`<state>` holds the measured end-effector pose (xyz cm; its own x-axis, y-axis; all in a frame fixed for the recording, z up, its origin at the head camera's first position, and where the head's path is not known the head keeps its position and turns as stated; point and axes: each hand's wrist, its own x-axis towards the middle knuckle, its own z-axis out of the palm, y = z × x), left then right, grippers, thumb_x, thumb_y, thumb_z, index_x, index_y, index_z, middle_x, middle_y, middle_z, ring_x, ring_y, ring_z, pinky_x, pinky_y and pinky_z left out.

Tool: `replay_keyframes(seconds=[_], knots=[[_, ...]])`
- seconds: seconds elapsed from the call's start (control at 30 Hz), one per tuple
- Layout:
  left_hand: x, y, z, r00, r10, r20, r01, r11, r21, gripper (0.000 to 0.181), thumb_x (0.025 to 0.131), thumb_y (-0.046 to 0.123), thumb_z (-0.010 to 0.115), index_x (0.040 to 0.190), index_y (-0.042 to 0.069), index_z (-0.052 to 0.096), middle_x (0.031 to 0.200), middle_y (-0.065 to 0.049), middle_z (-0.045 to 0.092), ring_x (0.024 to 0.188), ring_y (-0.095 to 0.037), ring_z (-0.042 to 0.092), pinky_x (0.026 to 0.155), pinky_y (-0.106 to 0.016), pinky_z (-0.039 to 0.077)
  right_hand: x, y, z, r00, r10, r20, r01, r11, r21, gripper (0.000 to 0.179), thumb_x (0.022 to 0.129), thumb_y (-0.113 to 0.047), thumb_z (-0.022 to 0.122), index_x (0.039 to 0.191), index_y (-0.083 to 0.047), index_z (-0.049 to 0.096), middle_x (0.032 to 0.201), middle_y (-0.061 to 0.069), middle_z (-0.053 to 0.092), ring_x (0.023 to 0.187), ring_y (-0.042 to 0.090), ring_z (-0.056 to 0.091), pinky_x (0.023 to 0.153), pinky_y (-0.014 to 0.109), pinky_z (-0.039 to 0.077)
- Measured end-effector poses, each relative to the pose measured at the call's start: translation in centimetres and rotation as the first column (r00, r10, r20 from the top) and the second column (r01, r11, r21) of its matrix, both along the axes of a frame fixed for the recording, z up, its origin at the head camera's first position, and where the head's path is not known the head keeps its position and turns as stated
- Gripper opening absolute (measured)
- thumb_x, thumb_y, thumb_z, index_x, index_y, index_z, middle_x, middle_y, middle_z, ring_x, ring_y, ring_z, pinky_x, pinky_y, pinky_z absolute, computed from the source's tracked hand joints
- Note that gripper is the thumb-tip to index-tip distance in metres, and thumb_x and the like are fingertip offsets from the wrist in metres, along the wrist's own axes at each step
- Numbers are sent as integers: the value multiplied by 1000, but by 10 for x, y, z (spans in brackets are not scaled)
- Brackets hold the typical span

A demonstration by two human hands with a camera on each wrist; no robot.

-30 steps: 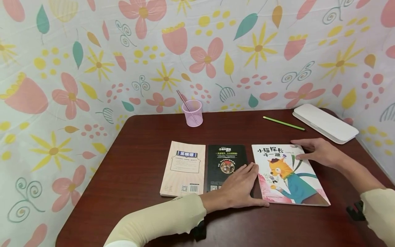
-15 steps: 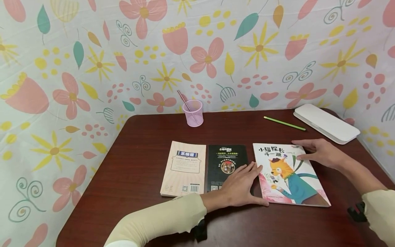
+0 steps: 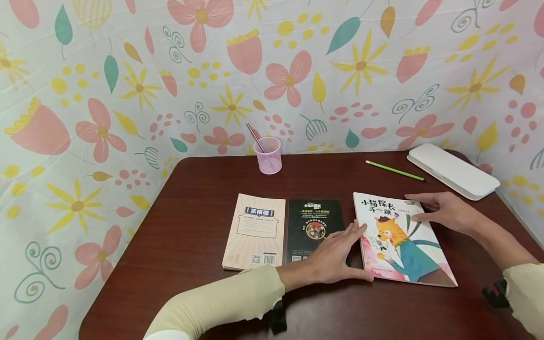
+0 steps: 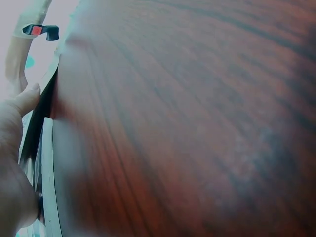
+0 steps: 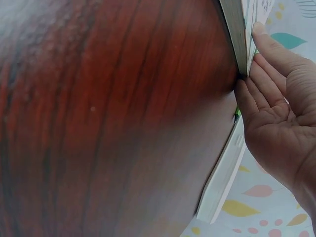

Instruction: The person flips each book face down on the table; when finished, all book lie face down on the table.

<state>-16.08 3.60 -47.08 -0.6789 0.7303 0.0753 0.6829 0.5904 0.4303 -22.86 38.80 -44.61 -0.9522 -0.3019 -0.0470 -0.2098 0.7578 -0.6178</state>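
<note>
A picture book with an orange cat on its white cover lies at the right of the dark wooden table. My right hand pinches its upper right edge, thumb on the cover; in the right wrist view the fingers of that hand are at the book's edge. With fingers extended, my left hand touches the book's left edge, thumb at its lower left corner. The left forearm passes over the bottom of a black book. Left of that lies a cream book.
A pink pencil cup holding a thin stick stands at the back. A green pencil and a white pencil case lie at the back right. Flowered cloth hangs behind the table.
The picture book's upper left corner has shifted slightly right and up in the head view. My left fingertips reach a little farther over its left edge. The right hand keeps its hold.
</note>
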Motion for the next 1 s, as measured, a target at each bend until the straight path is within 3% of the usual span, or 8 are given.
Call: replay_keyframes(seconds=[0.23,0.37,0.4,0.57,0.63,0.7,0.87,1.0], knots=[[3,-1,3,992,-9,126,-5,994,111,118,92,57,80,172,18,2,177,-1,10,150,-5,36,115,-17,35,-1,1,-1,1000,-4,8,4,1000,-9,69,91,-23,87,147,7,58,147,32,57,140,56,43,82,8,48],[1,-1,3,985,-43,167,15,986,169,120,93,50,82,171,17,-4,176,3,9,153,-3,27,118,-17,30,0,1,-1,1000,-7,13,8,1000,-17,69,92,-22,86,148,8,57,148,33,56,140,56,43,82,8,48],[1,-1,3,982,-52,180,18,982,188,121,93,47,82,171,16,-4,175,3,10,154,-1,24,119,-17,29,0,2,-2,1000,-8,14,9,1000,-19,69,93,-22,85,148,7,57,148,32,56,142,48,47,82,8,49],[3,0,3,968,-54,243,-14,964,267,121,91,41,86,171,13,0,169,2,26,150,6,24,122,-21,26,0,3,-4,1000,-12,8,12,1000,-19,68,93,-23,85,148,6,58,148,32,57,141,40,52,82,9,49],[4,0,4,968,-53,245,-19,959,282,120,90,40,87,171,12,3,168,1,29,148,7,27,122,-21,27,0,3,-4,1000,-11,6,11,1000,-25,68,93,-23,85,148,6,58,148,31,57,141,47,49,82,9,49],[4,-1,3,972,-53,230,-15,958,287,119,90,40,87,171,11,5,168,-1,29,146,7,30,121,-21,27,0,3,-4,1000,-14,5,14,999,-29,68,93,-24,85,148,5,58,148,30,57,140,38,52,82,9,49],[5,-1,1,976,-67,205,2,953,302,118,91,38,87,171,10,5,170,-2,25,146,6,31,121,-20,26,2,4,-4,1000,-25,2,25,998,-52,68,92,-25,86,147,3,60,147,30,58,127,-9,50,81,8,49],[6,-1,-1,979,-69,190,8,953,304,119,91,38,87,171,11,4,170,0,26,148,6,29,121,-19,26,2,3,-4,1000,-19,7,19,998,-57,68,93,-24,85,148,5,58,148,30,57,134,3,53,82,8,48]])
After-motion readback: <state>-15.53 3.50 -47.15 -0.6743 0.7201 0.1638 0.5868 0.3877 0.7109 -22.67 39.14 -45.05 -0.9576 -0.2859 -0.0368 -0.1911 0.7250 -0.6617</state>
